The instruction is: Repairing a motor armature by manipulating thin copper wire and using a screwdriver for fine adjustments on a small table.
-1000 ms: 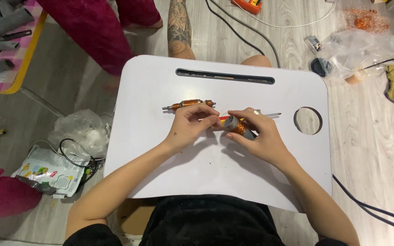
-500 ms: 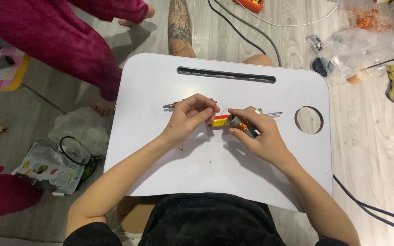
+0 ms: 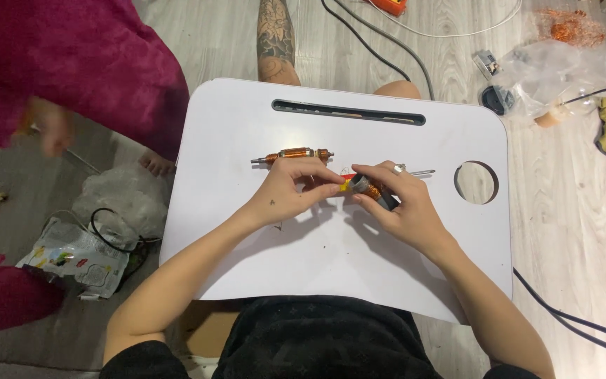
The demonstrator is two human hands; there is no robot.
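Note:
On a white lap table (image 3: 331,267) my two hands meet at its middle. My right hand (image 3: 405,207) grips a small motor rotor (image 3: 369,189) with copper winding and a grey end. My left hand (image 3: 296,189) pinches a yellow piece at the rotor's left end. A thin metal shaft (image 3: 422,173) sticks out to the right behind my right hand. A second copper-wound rotor (image 3: 292,156) with a steel shaft lies on the table just beyond my left hand.
The table has a long slot (image 3: 348,112) at the far edge and a round hole (image 3: 476,182) at right. Another person in magenta clothing (image 3: 71,63) moves at far left. Plastic bags (image 3: 85,245), cables (image 3: 576,323) and copper wire scraps (image 3: 569,28) lie on the wooden floor.
My hands have turned the rotor and a yellow piece now shows at its left end. The person in magenta has moved leftward and closer across the upper left.

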